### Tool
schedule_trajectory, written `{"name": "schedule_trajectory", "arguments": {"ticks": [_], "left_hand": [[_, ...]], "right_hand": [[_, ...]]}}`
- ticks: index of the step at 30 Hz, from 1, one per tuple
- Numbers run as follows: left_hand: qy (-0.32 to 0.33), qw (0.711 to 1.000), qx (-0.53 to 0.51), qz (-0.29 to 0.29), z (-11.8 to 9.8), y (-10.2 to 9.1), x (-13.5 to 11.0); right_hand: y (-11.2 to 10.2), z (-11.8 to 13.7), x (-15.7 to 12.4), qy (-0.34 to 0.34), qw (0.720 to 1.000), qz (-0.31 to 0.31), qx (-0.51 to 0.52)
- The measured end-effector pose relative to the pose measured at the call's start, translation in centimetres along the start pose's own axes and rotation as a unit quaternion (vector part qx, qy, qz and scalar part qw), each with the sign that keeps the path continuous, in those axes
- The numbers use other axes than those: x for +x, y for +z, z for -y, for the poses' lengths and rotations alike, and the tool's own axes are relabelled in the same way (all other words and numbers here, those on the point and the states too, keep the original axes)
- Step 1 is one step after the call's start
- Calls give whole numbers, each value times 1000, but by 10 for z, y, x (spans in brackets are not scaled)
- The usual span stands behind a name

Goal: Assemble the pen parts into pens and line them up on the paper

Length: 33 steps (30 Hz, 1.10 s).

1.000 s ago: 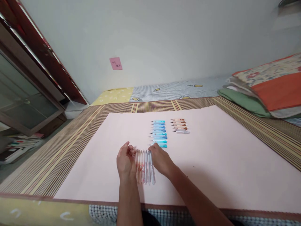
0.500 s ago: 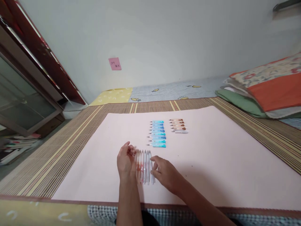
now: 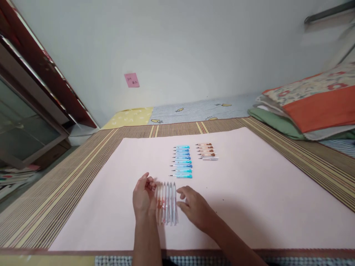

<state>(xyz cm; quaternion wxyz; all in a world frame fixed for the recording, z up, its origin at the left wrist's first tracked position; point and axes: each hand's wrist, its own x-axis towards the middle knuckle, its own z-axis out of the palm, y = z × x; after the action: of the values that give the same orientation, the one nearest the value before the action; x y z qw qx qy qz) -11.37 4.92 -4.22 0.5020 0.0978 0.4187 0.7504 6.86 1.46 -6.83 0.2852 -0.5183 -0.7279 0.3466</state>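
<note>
Several clear pens with red and white print (image 3: 166, 203) lie side by side on a pale pink sheet (image 3: 249, 192), tips pointing away from me. My left hand (image 3: 142, 197) rests against their left side, fingers curled at the tips of the pens. My right hand (image 3: 194, 207) lies just to their right, fingers loosely spread and touching the outermost pen. Farther back sits a neat column of blue pens (image 3: 182, 162), and to its right a shorter column of brown pens (image 3: 206, 151) with one white pen at the bottom.
The pink sheet lies on a striped woven mat (image 3: 63, 192). Folded bedding with an orange cover (image 3: 313, 103) is stacked at the right. A glass-fronted cabinet (image 3: 24, 122) and stacked magazines (image 3: 13, 177) stand at the left. A pink sticky note (image 3: 131, 79) is on the wall.
My right hand slid from the tops of the clear pens down to their right side. The camera tilted slightly, shifting the scene down and left. My left hand stayed put.
</note>
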Motion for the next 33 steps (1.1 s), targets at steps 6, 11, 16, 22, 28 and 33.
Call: {"name": "schedule_trajectory", "arguments": {"ticks": [6,11,16,22,28,33], "left_hand": [[-2,1000,-4,-2,-1,2,-1],[-5,1000,1,-3,0,7,-4],[-6,1000,1,-7,0,8,-4],[-8,1000,8,-6,1,8,-3],[-9,1000,6,-8,0,9,-5],[-10,1000,3,-6,1,11,-7]], "right_hand": [[-78,-58,46,55,962,-134,-232],[-111,-93,76,84,936,-135,-313],[-111,-102,82,85,933,-135,-324],[-110,-104,83,72,940,-125,-309],[-109,-105,76,57,949,-117,-286],[-111,-105,67,45,956,-109,-268]]}}
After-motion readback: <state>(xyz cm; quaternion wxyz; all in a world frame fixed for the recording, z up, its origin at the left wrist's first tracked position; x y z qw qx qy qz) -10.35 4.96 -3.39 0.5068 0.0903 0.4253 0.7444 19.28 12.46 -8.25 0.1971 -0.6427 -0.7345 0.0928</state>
